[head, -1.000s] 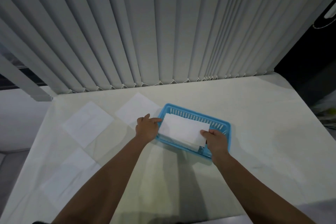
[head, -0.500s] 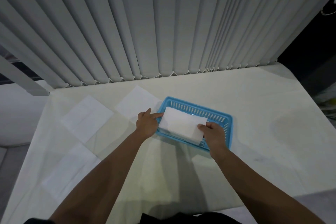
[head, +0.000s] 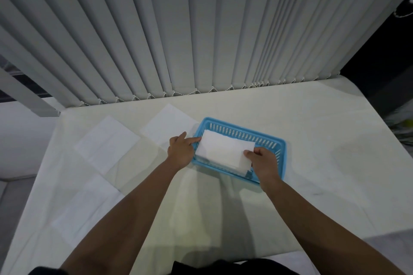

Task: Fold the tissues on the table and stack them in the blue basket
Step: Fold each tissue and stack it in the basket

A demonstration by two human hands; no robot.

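Observation:
A blue slotted basket (head: 243, 133) sits at the middle of the white table. A folded white tissue (head: 223, 152) lies across its top, over other folded tissues below. My right hand (head: 263, 164) pinches the tissue's right end, thumb on top. My left hand (head: 181, 150) rests at the basket's left rim, its index finger touching the tissue's left edge. Three unfolded tissues lie flat to the left: one far (head: 166, 126), one at the left (head: 107, 143), one nearer me (head: 87, 205).
Grey vertical blinds (head: 201, 29) hang along the table's far edge. The table (head: 324, 163) ends at the right beside a dark gap. Its front edge runs close to my body.
Both hands stay on the folded tissue at the basket. The tissue has settled a little lower into the basket. The camera has tilted slightly.

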